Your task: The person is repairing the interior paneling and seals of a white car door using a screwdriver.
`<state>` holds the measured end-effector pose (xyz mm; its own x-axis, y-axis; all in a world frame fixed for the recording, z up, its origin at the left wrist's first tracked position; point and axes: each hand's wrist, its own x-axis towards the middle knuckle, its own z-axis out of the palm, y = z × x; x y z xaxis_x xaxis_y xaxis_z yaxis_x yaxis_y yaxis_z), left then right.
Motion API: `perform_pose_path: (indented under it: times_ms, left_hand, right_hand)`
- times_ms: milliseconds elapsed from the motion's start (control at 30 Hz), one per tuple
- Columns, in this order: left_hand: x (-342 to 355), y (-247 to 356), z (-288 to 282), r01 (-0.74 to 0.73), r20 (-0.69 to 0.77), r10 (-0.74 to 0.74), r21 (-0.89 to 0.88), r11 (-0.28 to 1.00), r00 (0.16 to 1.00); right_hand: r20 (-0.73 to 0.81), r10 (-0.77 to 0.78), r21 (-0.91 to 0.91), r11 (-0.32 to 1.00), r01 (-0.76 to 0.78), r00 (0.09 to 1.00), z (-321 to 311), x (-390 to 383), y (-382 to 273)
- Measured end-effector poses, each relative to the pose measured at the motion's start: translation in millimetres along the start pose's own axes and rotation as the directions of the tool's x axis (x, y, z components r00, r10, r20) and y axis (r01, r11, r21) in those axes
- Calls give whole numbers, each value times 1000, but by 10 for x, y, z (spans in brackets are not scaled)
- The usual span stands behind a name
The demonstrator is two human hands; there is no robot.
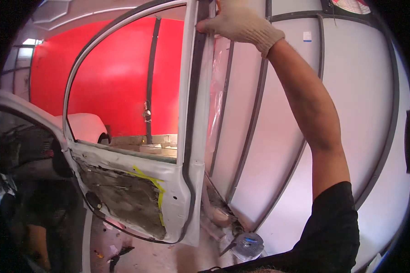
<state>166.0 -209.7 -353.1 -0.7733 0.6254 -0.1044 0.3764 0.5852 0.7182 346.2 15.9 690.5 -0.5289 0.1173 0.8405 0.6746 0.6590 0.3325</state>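
Note:
My right hand (241,25), in a pale knitted work glove, reaches up to the upper edge of an open car door (177,191). Its thumb lies over the black seal strip (198,54) on the door frame, and the hand appears to grip the frame there. The other fingers are partly cut off by the top of the picture; a small orange spot shows beside them. The door is whitish grey, with no glass visible in its window opening. Its bare inner panel (123,195) is dirty, with yellow tape (160,195) along one edge. My left hand is out of view.
The car body (29,109) with its dark cabin is at left. Behind the door are a red wall (114,77) and a white fender-like panel (84,127). White wall panels (355,91) with dark ribs stand at right. A round grey object (248,245) and scraps lie on the floor.

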Motion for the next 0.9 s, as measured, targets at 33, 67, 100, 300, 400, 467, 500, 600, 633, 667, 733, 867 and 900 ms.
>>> perform_pose_path:
  times_ms: [33, 67, 100, 300, 400, 467, 500, 600, 633, 667, 733, 867, 900]
  left_hand:
    - [-51, -47, -13, 15, -28, -15, 8, 1000, 999]
    - [-71, -113, -57, 13, -31, -13, 8, 1000, 999]
    - [-134, -227, -103, 32, 30, -33, 11, 999, 999]
    - [-239, -552, -317, 68, 168, -102, 194, 979, 981]
    - [-177, -544, -340, 186, -19, -186, 0, 983, 982]
    - [-130, -575, -374, 111, -48, -110, 22, 994, 993]
    - [-79, -559, -372, 38, -79, -36, 33, 999, 996]
    - [234, -466, -314, -173, -177, 184, 76, 982, 967]
    - [194, -453, -206, -281, -293, 310, 137, 950, 905]
    - [146, -435, -107, -372, -398, 434, 226, 900, 808]
    - [150, -467, -88, -397, -242, 399, 58, 916, 884]
    - [68, -286, -172, 58, 281, -24, -110, 992, 959]
    - [15, -278, -127, 12, 205, -14, 12, 1000, 979]
  right_hand:
    - [-4, 0, 1, 1000, 0, 1000, 7, -3, 20]
    - [-28, -22, -10, 1000, 21, 999, 14, -7, 59]
    - [-50, -43, -14, 999, 43, 998, 43, -4, 91]
    - [2, 28, 19, 999, -28, 1000, 4, -4, 32]
    - [104, 81, 215, 971, -102, 991, -133, -98, -172]
    - [67, 79, 228, 969, -93, 995, -25, -54, -32]
    - [24, 66, 240, 968, -70, 998, 35, -20, 60]
    - [4, -98, 317, 944, 92, 995, 96, 65, 284]
    - [2, -99, 324, 941, 93, 995, 90, 94, 297]
    - [88, -95, 425, 904, 49, 992, 64, 118, 295]
    - [172, -102, 520, 854, -3, 980, -1, 120, 237]
    - [64, -89, 38, 996, 87, 994, -19, -75, 88]
    - [67, -64, 34, 997, 62, 996, -13, -88, 73]
